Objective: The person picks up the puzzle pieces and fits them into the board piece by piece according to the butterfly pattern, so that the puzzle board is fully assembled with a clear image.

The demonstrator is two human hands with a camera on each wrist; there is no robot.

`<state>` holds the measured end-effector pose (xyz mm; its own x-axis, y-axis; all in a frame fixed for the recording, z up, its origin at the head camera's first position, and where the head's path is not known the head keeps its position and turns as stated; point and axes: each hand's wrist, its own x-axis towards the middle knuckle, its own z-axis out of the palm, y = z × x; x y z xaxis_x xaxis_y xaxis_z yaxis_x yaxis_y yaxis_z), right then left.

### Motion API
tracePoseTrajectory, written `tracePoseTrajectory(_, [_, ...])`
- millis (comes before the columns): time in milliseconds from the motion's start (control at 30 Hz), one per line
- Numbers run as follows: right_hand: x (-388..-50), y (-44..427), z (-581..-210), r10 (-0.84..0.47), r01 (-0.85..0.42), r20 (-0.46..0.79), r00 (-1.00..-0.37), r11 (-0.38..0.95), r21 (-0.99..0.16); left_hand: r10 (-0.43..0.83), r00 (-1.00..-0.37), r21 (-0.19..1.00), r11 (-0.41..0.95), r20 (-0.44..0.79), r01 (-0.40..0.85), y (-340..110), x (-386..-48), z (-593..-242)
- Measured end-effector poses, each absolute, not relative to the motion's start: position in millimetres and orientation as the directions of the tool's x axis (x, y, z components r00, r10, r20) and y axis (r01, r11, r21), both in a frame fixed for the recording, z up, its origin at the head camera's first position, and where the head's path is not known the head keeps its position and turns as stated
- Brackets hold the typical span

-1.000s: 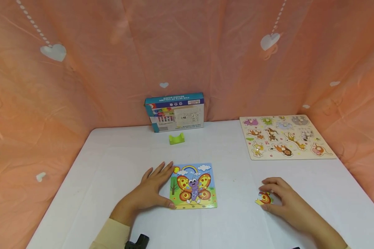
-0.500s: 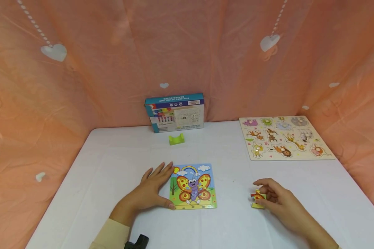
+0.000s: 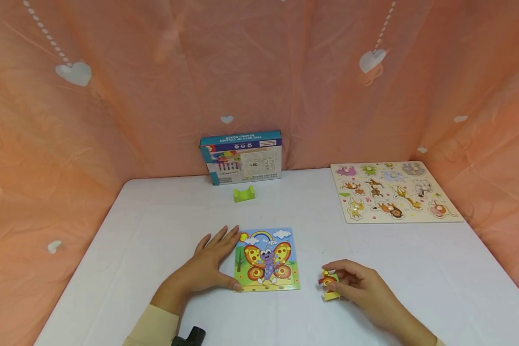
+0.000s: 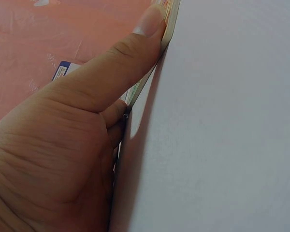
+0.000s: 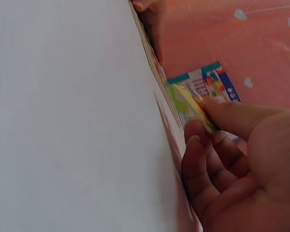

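Note:
A square butterfly jigsaw puzzle board (image 3: pixel 268 288) lies flat on the white table. My left hand (image 3: pixel 209 266) rests along its left side with fingers spread, the thumb touching the lower left corner. To the right of the board, my right hand (image 3: pixel 363 288) pinches a small jigsaw puzzle piece (image 3: pixel 330 281) printed in red, yellow and green. In the right wrist view the piece (image 5: pixel 187 99) is tilted between thumb and fingers, above the tabletop. In the left wrist view the thumb (image 4: pixel 125 58) reaches along the board's edge.
A bead set box (image 3: pixel 244 158) stands at the back against the orange curtain (image 3: pixel 155 96). In front of it sits a small green block (image 3: pixel 244 194). A wooden animal peg puzzle (image 3: pixel 367 218) lies at the back right of the white table (image 3: pixel 164 206).
My right hand has moved left toward the butterfly board with the puzzle piece, which has turned in the fingers. The left hand and the board have stayed in place.

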<state>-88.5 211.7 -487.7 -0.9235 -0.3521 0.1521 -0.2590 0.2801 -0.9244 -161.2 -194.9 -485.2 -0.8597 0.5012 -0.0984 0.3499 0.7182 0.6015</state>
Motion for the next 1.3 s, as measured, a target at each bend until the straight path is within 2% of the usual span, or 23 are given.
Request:
tracePoseTrajectory(200, [-92.3,197.2,-484.7,-0.399,-0.138,0.041,-0.916,0.215,-0.967,0.494,-0.864,0.603,0.721,-0.100,0.342,-194.5,-161.2,-485.2])
tracePoseTrajectory(433, [-100.5,175.0,-485.0,-0.371,-0.170,0.056,-0.927,0.281,-0.945,0.491,-0.865,0.610,0.719,-0.105,0.334,-193.5,-160.1,-482.5])
tracePoseTrajectory(667, [-112.1,153.7,-484.2,-0.367,-0.080,0.010,-0.930,0.177,-0.981,0.490,-0.865,0.607,0.721,-0.106,0.334,-193.1,-159.8,-482.1])
tracePoseTrajectory(1000, [-115.5,130.8,-482.9,-0.355,0.005,-0.063,-0.933,0.160,-0.987,0.485,-0.867,0.605,0.725,-0.110,0.329,-193.0,-159.3,-481.3])
tracePoseTrajectory(1133, [-112.4,130.1,-479.2,-0.293,-0.074,-0.013,-0.956,0.283,-0.956,0.480,-0.870,0.609,0.726,-0.116,0.320,-192.1,-159.4,-481.4])
tracePoseTrajectory(1233, [-110.1,132.4,-477.9,-0.273,-0.224,0.113,-0.955,0.419,-0.880,0.479,-0.870,0.611,0.725,-0.117,0.317,-191.7,-159.7,-481.8])
tracePoseTrajectory(1300, [-108.1,134.7,-477.6,-0.325,-0.348,0.199,-0.925,0.512,-0.785,0.480,-0.869,0.609,0.726,-0.116,0.320,-191.6,-160.2,-482.5])
